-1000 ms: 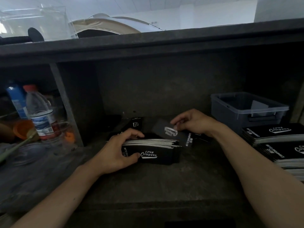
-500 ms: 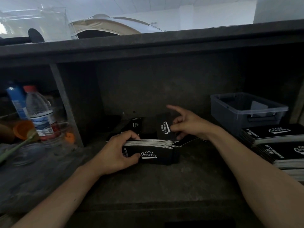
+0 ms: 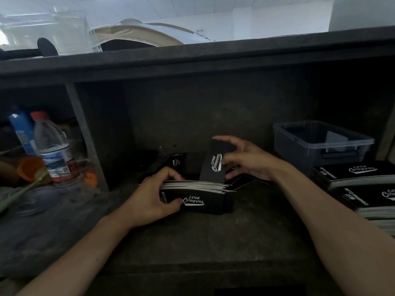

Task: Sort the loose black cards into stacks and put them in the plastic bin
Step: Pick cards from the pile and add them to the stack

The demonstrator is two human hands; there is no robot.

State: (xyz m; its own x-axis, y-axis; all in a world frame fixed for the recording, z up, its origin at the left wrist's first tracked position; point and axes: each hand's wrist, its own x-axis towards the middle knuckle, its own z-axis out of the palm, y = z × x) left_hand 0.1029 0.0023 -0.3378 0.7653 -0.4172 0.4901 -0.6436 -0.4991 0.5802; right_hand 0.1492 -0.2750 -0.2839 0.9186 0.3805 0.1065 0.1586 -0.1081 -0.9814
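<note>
Stacking: left hand (image 3: 154, 199) grips the stack (image 3: 203, 202), right hand (image 3: 250, 161) pinches a card (image 3: 213, 167) behind it, due on top.

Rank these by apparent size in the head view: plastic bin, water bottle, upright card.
1. plastic bin
2. water bottle
3. upright card
The wide-angle lens makes true sizes unsure.

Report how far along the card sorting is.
Done: sorted stacks lie beside the plastic bin. In hand: the left hand grips a stack; the right hand holds one card upright at its top. Left: loose cards behind, then binning every stack; no black cards show inside.
</note>
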